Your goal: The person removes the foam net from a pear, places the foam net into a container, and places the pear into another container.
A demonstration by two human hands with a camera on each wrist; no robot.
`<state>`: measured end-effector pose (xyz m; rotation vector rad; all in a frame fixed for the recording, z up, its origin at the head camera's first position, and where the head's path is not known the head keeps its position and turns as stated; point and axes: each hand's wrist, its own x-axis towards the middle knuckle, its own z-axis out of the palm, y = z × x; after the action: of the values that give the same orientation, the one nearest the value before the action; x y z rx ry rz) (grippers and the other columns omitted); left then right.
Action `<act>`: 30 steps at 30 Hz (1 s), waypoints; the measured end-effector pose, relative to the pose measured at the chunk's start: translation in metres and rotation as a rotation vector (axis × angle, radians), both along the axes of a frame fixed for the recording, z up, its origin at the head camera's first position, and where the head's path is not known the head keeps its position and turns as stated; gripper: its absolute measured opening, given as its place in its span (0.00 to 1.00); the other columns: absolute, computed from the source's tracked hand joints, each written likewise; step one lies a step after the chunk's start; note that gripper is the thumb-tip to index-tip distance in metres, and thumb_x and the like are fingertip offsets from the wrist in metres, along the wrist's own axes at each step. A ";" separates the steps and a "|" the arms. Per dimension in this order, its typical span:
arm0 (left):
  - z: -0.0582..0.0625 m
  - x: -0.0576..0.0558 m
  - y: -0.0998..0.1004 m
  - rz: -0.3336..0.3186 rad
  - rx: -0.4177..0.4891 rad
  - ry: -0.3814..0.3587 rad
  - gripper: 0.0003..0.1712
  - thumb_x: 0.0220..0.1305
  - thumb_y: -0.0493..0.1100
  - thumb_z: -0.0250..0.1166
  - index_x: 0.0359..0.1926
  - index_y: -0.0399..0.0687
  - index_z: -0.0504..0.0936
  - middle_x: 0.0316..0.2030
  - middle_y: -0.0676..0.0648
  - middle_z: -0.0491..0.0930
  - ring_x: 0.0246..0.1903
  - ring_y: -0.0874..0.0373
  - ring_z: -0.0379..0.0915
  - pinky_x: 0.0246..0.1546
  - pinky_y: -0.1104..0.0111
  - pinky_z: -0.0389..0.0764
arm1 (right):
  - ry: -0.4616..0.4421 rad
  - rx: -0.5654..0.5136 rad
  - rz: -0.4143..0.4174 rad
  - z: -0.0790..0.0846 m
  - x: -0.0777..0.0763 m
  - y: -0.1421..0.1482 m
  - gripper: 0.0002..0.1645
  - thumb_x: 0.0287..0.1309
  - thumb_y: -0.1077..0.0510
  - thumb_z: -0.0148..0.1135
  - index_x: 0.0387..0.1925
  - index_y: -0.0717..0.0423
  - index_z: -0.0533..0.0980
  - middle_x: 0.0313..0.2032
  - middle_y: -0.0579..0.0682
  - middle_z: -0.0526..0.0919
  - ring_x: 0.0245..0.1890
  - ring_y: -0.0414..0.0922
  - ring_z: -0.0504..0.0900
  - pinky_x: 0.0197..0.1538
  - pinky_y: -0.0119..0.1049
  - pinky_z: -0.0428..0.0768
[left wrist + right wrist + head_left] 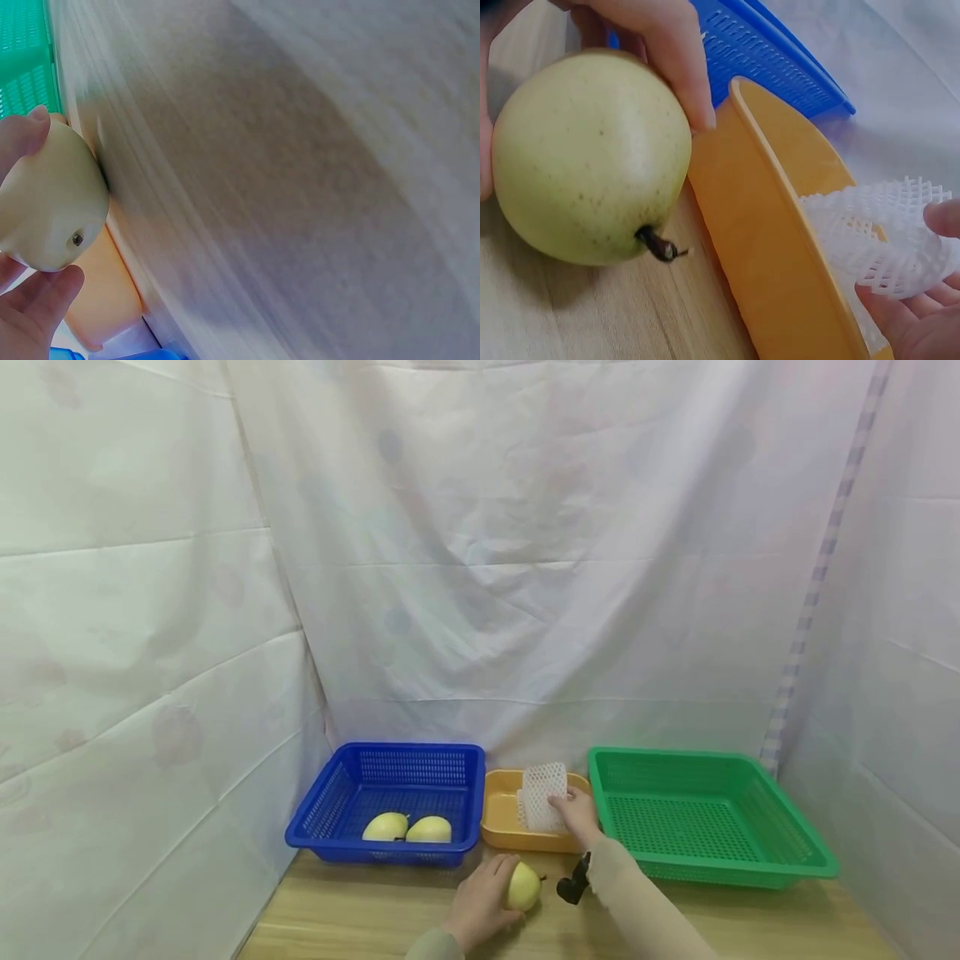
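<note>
My left hand [483, 897] grips a yellow-green pear [523, 887] from its left side, low over the wooden table. In the right wrist view the same pear [592, 157] shows its dark stem pointing toward the yellow tray. My right hand [577, 817] pinches a white foam net sleeve [545, 797] between thumb and fingers. That foam net [889, 232] reaches over the rim of the yellow tray [504, 841], and more white netting shows beneath it inside. The left wrist view has fingers and thumb [30, 135] curled round the pear [60, 199].
A blue basket [315, 842] with two pears [429, 830] in it stands left of the yellow tray. To the right is a green basket [817, 860]. White cloth [480, 568] hangs behind and on both sides. A black strap piece [573, 885] hangs at my right wrist.
</note>
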<state>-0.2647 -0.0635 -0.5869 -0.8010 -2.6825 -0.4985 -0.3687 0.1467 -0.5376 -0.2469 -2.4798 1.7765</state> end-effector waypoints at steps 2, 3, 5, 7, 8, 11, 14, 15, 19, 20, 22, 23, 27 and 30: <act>0.000 -0.001 0.000 0.001 -0.002 -0.010 0.47 0.41 0.55 0.79 0.63 0.49 0.71 0.55 0.51 0.75 0.52 0.55 0.73 0.48 0.61 0.78 | -0.012 -0.004 0.011 0.000 0.000 0.001 0.34 0.64 0.58 0.57 0.64 0.77 0.60 0.61 0.74 0.67 0.61 0.66 0.68 0.60 0.56 0.69; 0.001 -0.001 0.001 0.002 -0.002 -0.013 0.47 0.41 0.56 0.79 0.63 0.49 0.71 0.55 0.51 0.75 0.53 0.55 0.73 0.48 0.61 0.78 | -0.016 -0.006 0.014 -0.001 0.000 0.002 0.35 0.64 0.59 0.57 0.64 0.77 0.60 0.61 0.74 0.66 0.61 0.66 0.68 0.60 0.56 0.69; 0.001 -0.001 0.001 0.002 -0.002 -0.015 0.47 0.41 0.56 0.79 0.63 0.49 0.71 0.55 0.51 0.75 0.53 0.55 0.73 0.48 0.61 0.78 | -0.016 0.006 0.021 -0.001 -0.001 0.003 0.34 0.63 0.60 0.57 0.64 0.77 0.60 0.60 0.74 0.68 0.60 0.65 0.69 0.60 0.56 0.69; 0.001 -0.001 0.001 0.002 -0.003 -0.011 0.47 0.40 0.56 0.79 0.63 0.49 0.71 0.55 0.52 0.75 0.52 0.55 0.73 0.48 0.61 0.78 | -0.011 0.023 0.024 0.000 0.000 0.005 0.33 0.63 0.60 0.57 0.63 0.76 0.62 0.59 0.72 0.70 0.59 0.64 0.70 0.59 0.55 0.70; 0.001 -0.001 0.001 0.001 -0.003 -0.006 0.47 0.40 0.56 0.79 0.63 0.49 0.71 0.55 0.52 0.75 0.52 0.55 0.73 0.47 0.61 0.78 | -0.007 0.040 0.030 0.001 0.001 0.007 0.32 0.63 0.60 0.57 0.62 0.75 0.63 0.58 0.72 0.71 0.58 0.64 0.71 0.58 0.56 0.71; 0.001 0.000 0.001 -0.002 0.004 0.013 0.47 0.39 0.55 0.80 0.62 0.48 0.72 0.54 0.51 0.76 0.51 0.55 0.74 0.46 0.61 0.79 | -0.003 0.052 0.045 0.002 0.004 0.010 0.31 0.63 0.60 0.58 0.62 0.74 0.64 0.57 0.70 0.72 0.57 0.64 0.72 0.58 0.56 0.71; 0.000 0.000 0.000 -0.003 0.006 0.026 0.47 0.39 0.55 0.80 0.62 0.47 0.72 0.54 0.50 0.76 0.50 0.54 0.74 0.46 0.60 0.79 | 0.007 0.109 0.076 0.005 0.009 0.010 0.36 0.63 0.59 0.58 0.65 0.74 0.60 0.62 0.73 0.66 0.61 0.67 0.66 0.60 0.59 0.67; 0.000 0.000 0.000 -0.003 0.008 0.024 0.47 0.39 0.55 0.80 0.62 0.47 0.72 0.54 0.50 0.76 0.50 0.54 0.74 0.46 0.60 0.79 | 0.010 0.132 0.085 0.006 0.012 0.010 0.38 0.62 0.58 0.59 0.66 0.75 0.57 0.63 0.73 0.63 0.63 0.68 0.63 0.61 0.60 0.65; 0.001 0.001 -0.001 -0.001 0.003 0.014 0.47 0.39 0.55 0.80 0.62 0.46 0.72 0.54 0.50 0.76 0.50 0.53 0.74 0.46 0.59 0.79 | 0.034 0.273 0.122 0.005 0.020 0.005 0.46 0.62 0.54 0.60 0.68 0.77 0.51 0.67 0.77 0.53 0.67 0.71 0.53 0.64 0.63 0.58; 0.001 0.001 -0.001 0.001 0.003 0.006 0.47 0.39 0.55 0.80 0.62 0.47 0.72 0.54 0.50 0.76 0.51 0.53 0.74 0.46 0.59 0.79 | 0.045 0.301 0.135 0.004 0.022 0.003 0.46 0.62 0.53 0.61 0.68 0.77 0.51 0.67 0.77 0.52 0.67 0.71 0.52 0.64 0.63 0.58; 0.001 0.001 -0.001 0.003 0.002 -0.004 0.47 0.40 0.55 0.80 0.62 0.46 0.72 0.54 0.50 0.75 0.51 0.53 0.74 0.46 0.59 0.79 | 0.068 0.353 0.159 0.001 0.024 0.000 0.46 0.61 0.51 0.62 0.69 0.74 0.54 0.68 0.76 0.50 0.68 0.70 0.51 0.64 0.65 0.57; 0.001 0.001 -0.001 0.004 0.003 -0.009 0.47 0.40 0.55 0.79 0.62 0.47 0.72 0.54 0.50 0.75 0.51 0.53 0.74 0.46 0.59 0.79 | 0.081 0.387 0.172 -0.001 0.025 -0.001 0.45 0.61 0.50 0.62 0.69 0.72 0.55 0.69 0.75 0.50 0.68 0.70 0.51 0.64 0.65 0.56; 0.000 0.001 -0.001 0.007 0.003 -0.022 0.47 0.40 0.55 0.79 0.62 0.47 0.72 0.54 0.51 0.75 0.51 0.54 0.74 0.46 0.60 0.79 | 0.112 0.518 0.214 -0.004 0.027 -0.005 0.43 0.60 0.46 0.63 0.70 0.63 0.60 0.70 0.72 0.52 0.68 0.69 0.52 0.62 0.69 0.56; 0.001 0.001 0.000 0.006 0.004 -0.023 0.47 0.40 0.55 0.79 0.62 0.47 0.72 0.54 0.51 0.75 0.51 0.54 0.74 0.46 0.60 0.79 | 0.110 0.619 0.236 -0.006 0.026 -0.005 0.43 0.60 0.41 0.62 0.69 0.59 0.63 0.69 0.70 0.56 0.67 0.68 0.55 0.61 0.70 0.57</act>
<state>-0.2639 -0.0634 -0.5859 -0.7905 -2.7033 -0.5140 -0.3426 0.1412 -0.5441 0.1875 -2.9048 0.9523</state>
